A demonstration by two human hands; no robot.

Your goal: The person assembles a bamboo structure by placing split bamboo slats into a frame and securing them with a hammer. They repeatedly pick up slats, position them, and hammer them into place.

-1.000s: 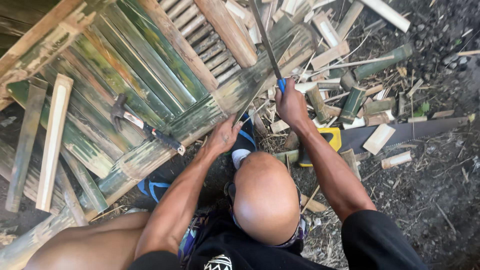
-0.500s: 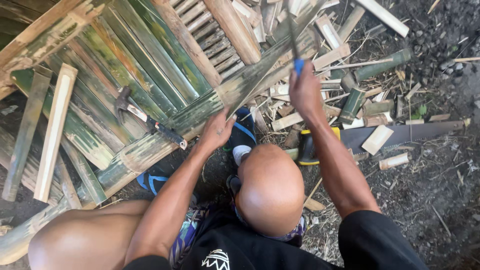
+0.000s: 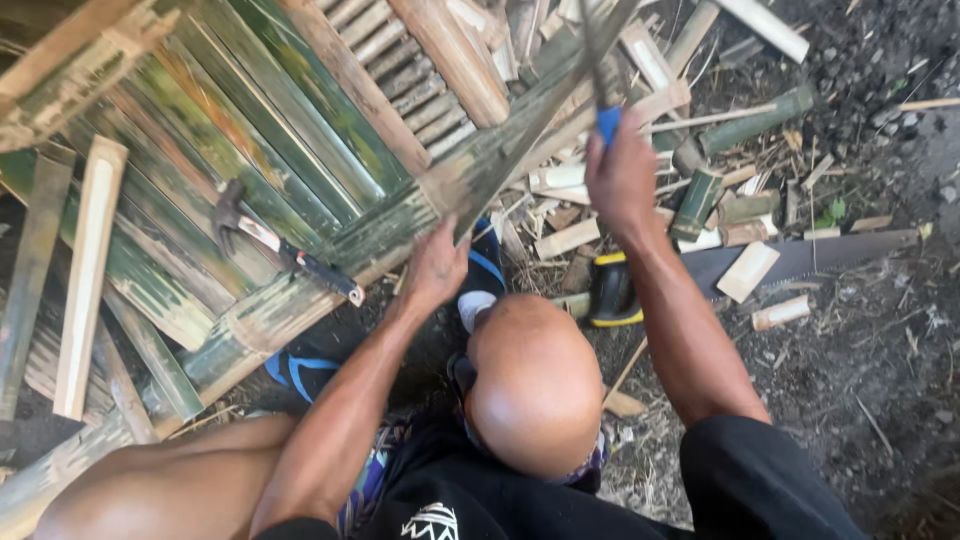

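Right hand [image 3: 622, 178] closed round the blue handle of a blade [image 3: 603, 75], raised over the bamboo panel [image 3: 300, 150]. Left hand [image 3: 437, 268] half open, fingers pressing the panel's long bamboo rail [image 3: 330, 270]. One claw hammer [image 3: 285, 250] lying on the slats; one handsaw [image 3: 760, 265] on the ground.

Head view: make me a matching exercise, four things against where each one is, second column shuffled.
1. claw hammer
2. hand saw
3. left hand
4. right hand

a. lying on the littered ground at the right
b. gripping a blue-handled blade
c. pressed on the long bamboo pole
d. lying on the green bamboo slats

Pairs: 1-d, 2-a, 3-c, 4-b
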